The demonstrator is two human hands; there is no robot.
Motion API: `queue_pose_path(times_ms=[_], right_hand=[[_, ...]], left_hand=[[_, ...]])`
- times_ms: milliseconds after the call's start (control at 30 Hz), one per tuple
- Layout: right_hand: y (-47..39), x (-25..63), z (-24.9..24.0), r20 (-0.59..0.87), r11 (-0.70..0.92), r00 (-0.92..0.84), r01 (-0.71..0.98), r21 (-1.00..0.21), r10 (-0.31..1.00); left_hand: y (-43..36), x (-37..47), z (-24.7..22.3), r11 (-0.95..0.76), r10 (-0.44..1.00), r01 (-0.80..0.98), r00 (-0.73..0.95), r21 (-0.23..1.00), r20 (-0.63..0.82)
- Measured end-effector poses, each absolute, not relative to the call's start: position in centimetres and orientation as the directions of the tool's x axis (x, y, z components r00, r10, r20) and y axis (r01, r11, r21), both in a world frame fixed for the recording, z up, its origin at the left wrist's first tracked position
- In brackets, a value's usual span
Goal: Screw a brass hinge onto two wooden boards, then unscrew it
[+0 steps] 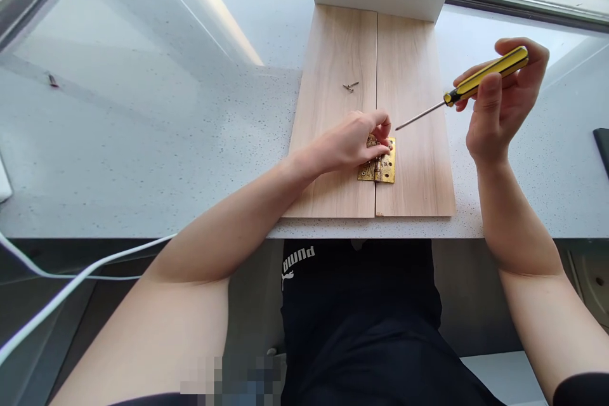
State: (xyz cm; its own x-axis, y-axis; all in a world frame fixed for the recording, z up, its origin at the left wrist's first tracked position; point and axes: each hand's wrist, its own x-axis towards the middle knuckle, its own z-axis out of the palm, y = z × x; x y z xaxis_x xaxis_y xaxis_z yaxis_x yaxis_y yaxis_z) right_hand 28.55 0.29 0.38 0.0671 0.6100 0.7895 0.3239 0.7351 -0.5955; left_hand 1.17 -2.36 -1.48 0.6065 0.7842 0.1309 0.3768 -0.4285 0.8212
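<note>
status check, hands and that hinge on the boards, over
Left hand fingertips on brass hinge across the seam of two light wooden boards. Right hand grips yellow-and-black screwdriver, tip raised off hinge. Loose screws lie beyond.

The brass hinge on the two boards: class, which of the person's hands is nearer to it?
Left. The left hand rests its fingertips on the brass hinge. The right hand is raised off to the right, holding a screwdriver.
</note>
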Motion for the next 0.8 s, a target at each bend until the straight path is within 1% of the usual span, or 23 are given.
queue_pose_path(times_ms=[67, 133, 233, 300, 433, 600, 700, 800], right_hand=[[-0.3, 28.3, 0.9, 0.834, 0.804, 0.069, 0.234, -0.547, 0.547], [-0.5, 28.4, 0.8, 0.852, 0.835, 0.015, 0.191, -0.517, 0.524], [-0.2, 29.0, -0.2, 0.818, 0.826, -0.159, 0.235, -0.513, 0.553], [0.3, 29.3, -1.0, 0.798, 0.825, -0.226, 0.248, -0.507, 0.558], [1.0, 29.4, -2.0, 0.816, 0.843, -0.230, 0.251, -0.476, 0.530], [0.2, 29.3, -1.2, 0.808, 0.849, -0.270, 0.243, -0.469, 0.523], [-0.7, 29.1, -0.3, 0.772, 0.848, -0.352, 0.241, -0.471, 0.529], [-1.5, 28.3, 0.7, 0.715, 0.817, -0.395, 0.297, -0.495, 0.577]], left_hand=[[-2.3, 1.3, -1.5, -0.449, 0.781, 0.382, 0.608, 0.808, 0.146], [-2.2, 1.4, -1.5, -0.473, 0.773, 0.396, 0.614, 0.787, 0.156], [-2.0, 1.5, -1.5, -0.504, 0.762, 0.408, 0.624, 0.761, 0.171], [-2.0, 1.5, -1.6, -0.513, 0.762, 0.415, 0.624, 0.751, 0.176], [-2.1, 1.6, -1.4, -0.514, 0.767, 0.434, 0.619, 0.740, 0.169], [-2.1, 1.8, -1.1, -0.500, 0.774, 0.454, 0.616, 0.737, 0.146], [-2.0, 1.9, -1.2, -0.507, 0.775, 0.457, 0.612, 0.731, 0.155], [-1.8, 1.9, -1.4, -0.522, 0.764, 0.445, 0.623, 0.727, 0.168]])
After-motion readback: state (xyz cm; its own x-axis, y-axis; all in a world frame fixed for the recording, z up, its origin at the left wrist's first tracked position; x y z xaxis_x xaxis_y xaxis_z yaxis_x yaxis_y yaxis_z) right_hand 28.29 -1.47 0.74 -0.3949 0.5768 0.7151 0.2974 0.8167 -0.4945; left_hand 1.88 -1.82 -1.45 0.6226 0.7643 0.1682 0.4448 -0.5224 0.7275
